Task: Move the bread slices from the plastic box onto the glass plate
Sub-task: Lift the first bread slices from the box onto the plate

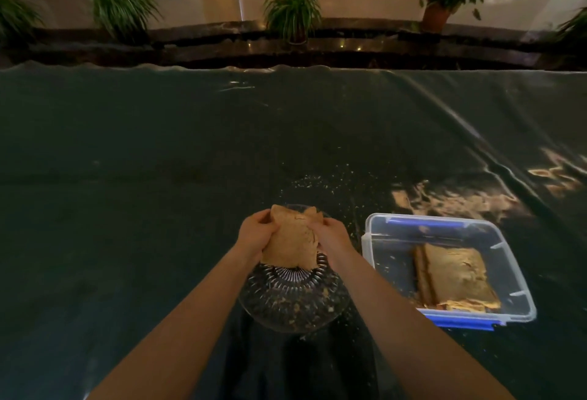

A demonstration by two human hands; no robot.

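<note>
A tan bread slice (pixel 290 237) hangs over the far half of the round patterned glass plate (pixel 293 302). My left hand (pixel 254 234) grips its left edge and my right hand (pixel 333 234) grips its right edge. The slice bends a little between them. To the right stands the clear plastic box (pixel 495 240) with blue clips. Inside it lie more bread slices (pixel 454 279), stacked flat toward its near side. Crumbs dot the near part of the plate.
A dark glossy sheet (pixel 158 177) covers the table, with crumbs scattered beyond the plate. Past the far table edge runs a dark ledge with several potted plants (pixel 292 8). Creases in the sheet run along the right side.
</note>
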